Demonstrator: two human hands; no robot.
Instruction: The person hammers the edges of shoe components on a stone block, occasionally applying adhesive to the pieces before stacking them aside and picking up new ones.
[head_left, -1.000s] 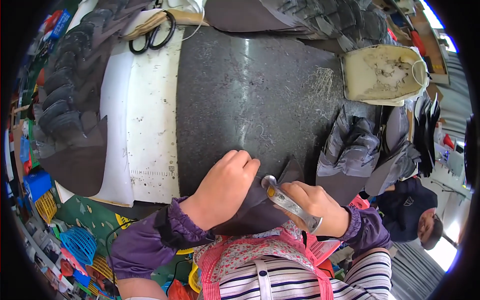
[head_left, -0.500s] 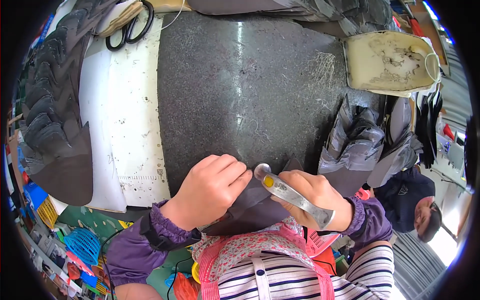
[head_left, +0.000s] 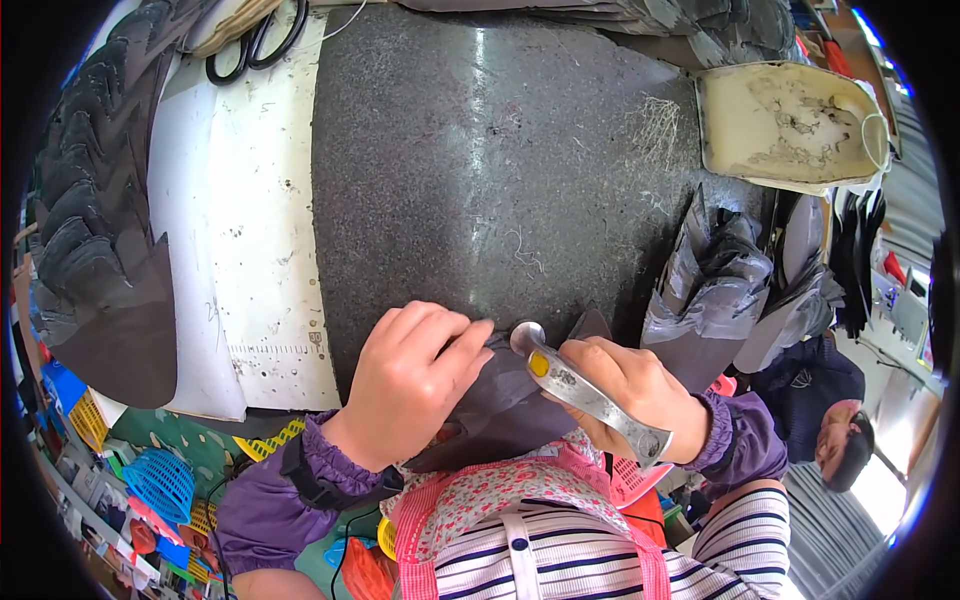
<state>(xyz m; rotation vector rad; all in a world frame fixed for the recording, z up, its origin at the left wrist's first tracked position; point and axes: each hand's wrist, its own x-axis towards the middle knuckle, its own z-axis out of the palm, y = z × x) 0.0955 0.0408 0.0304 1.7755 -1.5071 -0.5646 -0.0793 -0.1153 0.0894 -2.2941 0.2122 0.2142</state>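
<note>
My right hand (head_left: 635, 395) grips a shoemaker's hammer (head_left: 600, 400) whose steel head lies along the top of my fist. Its round face points toward my left hand, the broad flat end points back toward me, and a yellow spot marks the head. My fist hides the handle. Curled, with its fingers together, my left hand (head_left: 410, 375) is just left of the round face; its fingertips are slightly blurred, and what they pinch is hidden. Below and between both hands lies a dark, leather-like piece (head_left: 480, 445) at the near edge of the black work surface (head_left: 420, 180).
Overlapping dark cut pieces (head_left: 120, 340) line the left, beside a white ruled board (head_left: 270, 250). Black-handled scissors (head_left: 250, 50) lie at far left. On the right are more dark pieces (head_left: 700, 330) and a cream tray (head_left: 790, 130). A person (head_left: 810, 400) is behind at right.
My left fingers have shifted slightly left and lifted away from the hammer's round face. The right hand keeps hold of the hammer in nearly the same place. The view has shifted a little.
</note>
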